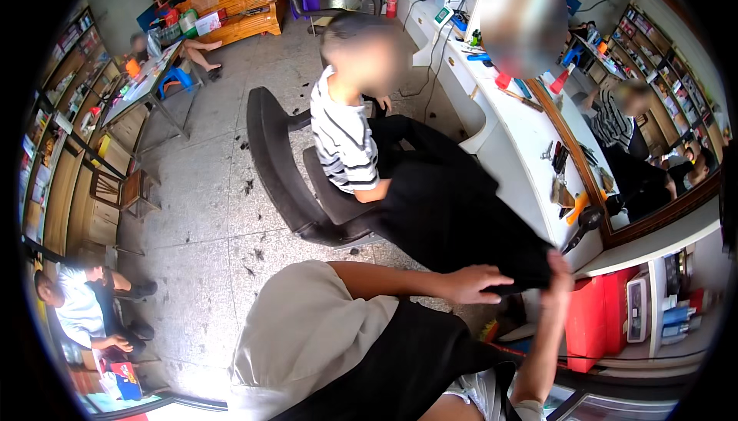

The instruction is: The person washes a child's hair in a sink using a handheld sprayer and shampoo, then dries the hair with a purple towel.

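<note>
A black cloth that looks like a barber's cape (pixel 461 213) spreads from the lap of a seated person (pixel 342 129) in a striped shirt toward me. Its near right corner is pinched in my right hand (pixel 558 276), which is blurred. My left hand (pixel 472 284) lies along the cape's near edge with its fingers stretched out. Whether those fingers touch the cloth I cannot tell. The seated person is in a dark salon chair (pixel 278 167), turned to the right, with one forearm partly under or behind the cape.
Along the right runs a white counter (pixel 523 133) with scissors (pixel 547 152), brushes and a hair dryer (pixel 588 221) beneath a wood-framed mirror. Red boxes (pixel 596 321) stand below. Dark hair clippings dot the floor. People sit at far left (pixel 84 306) and by a table (pixel 142 87).
</note>
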Demonstrator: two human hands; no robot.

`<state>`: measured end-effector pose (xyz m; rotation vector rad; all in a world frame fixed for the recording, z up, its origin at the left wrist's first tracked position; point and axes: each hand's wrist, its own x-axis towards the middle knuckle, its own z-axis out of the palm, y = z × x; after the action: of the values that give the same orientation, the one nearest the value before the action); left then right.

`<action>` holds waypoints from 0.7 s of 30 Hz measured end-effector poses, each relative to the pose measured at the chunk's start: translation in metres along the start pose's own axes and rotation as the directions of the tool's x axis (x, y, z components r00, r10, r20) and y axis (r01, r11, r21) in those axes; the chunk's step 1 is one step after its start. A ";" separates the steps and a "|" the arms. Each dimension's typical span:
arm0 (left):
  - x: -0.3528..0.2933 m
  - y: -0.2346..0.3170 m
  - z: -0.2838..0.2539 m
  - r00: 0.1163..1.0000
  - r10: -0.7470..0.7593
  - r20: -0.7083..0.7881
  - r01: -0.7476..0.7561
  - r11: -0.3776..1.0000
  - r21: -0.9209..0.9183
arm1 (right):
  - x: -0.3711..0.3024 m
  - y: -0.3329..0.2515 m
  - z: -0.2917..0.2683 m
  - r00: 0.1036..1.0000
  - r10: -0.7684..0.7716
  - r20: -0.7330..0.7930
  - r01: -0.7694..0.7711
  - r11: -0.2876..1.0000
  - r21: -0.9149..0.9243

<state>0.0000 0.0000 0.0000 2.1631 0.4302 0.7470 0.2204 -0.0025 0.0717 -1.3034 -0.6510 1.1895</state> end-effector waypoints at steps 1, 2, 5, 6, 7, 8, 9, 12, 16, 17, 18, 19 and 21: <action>0.011 0.001 -0.017 0.977 0.124 -0.176 -0.128 0.992 -0.007 | 0.006 -0.034 -0.024 0.967 -0.247 -0.059 0.253 0.959 0.132; 0.024 0.016 -0.036 0.985 0.000 -0.174 -0.016 0.996 -0.089 | -0.009 -0.079 -0.056 0.917 -0.398 0.023 0.394 0.914 0.098; -0.034 0.046 -0.023 0.952 -0.144 -0.270 0.073 0.964 -0.254 | -0.135 -0.113 -0.068 0.928 -0.373 0.012 0.365 0.914 0.180; -0.042 0.045 -0.033 0.940 -0.132 -0.314 0.068 0.976 -0.208 | -0.133 -0.110 -0.066 0.915 -0.404 0.002 0.404 0.914 0.034; -0.053 0.047 -0.038 0.940 -0.146 -0.308 0.081 0.974 -0.214 | -0.118 -0.094 -0.055 0.919 -0.394 0.006 0.390 0.908 -0.152; -0.064 0.049 -0.043 0.940 -0.157 -0.304 0.091 0.971 -0.220 | -0.101 -0.071 -0.037 0.932 -0.360 0.028 0.340 0.849 -0.405; -0.082 0.050 -0.048 0.938 -0.186 -0.291 0.118 0.965 -0.235 | -0.093 -0.047 -0.012 0.949 -0.297 0.104 0.296 0.733 -0.612; -0.124 0.062 -0.062 0.938 -0.191 -0.288 0.125 0.965 -0.232 | -0.139 -0.005 0.105 0.833 -0.018 0.552 0.370 0.760 -0.534; -0.189 0.074 -0.083 0.999 -0.042 -0.005 0.035 0.884 -0.466 | -0.208 0.005 0.233 0.361 0.090 0.928 0.552 0.781 -0.290; -0.211 0.074 -0.090 0.988 -0.088 -0.128 0.024 0.899 -0.438 | -0.217 0.008 0.261 0.320 0.152 0.935 0.515 0.801 -0.306; -0.232 0.077 -0.097 0.962 -0.119 -0.246 0.007 0.910 -0.414 | -0.222 0.015 0.282 0.377 0.124 0.918 0.463 0.833 -0.302; -0.254 0.078 -0.107 0.920 -0.147 -0.362 -0.005 0.922 -0.387 | -0.226 0.025 0.301 0.431 0.101 0.897 0.409 0.864 -0.293; -0.309 0.096 -0.153 0.753 -0.477 -0.454 0.207 0.826 -0.524 | -0.223 0.036 0.323 0.427 0.023 0.904 0.590 0.751 -0.298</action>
<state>-0.3295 -0.1341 0.0394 1.3351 0.8616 1.1440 -0.1526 -0.0908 0.1620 -0.8527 -2.1106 1.3483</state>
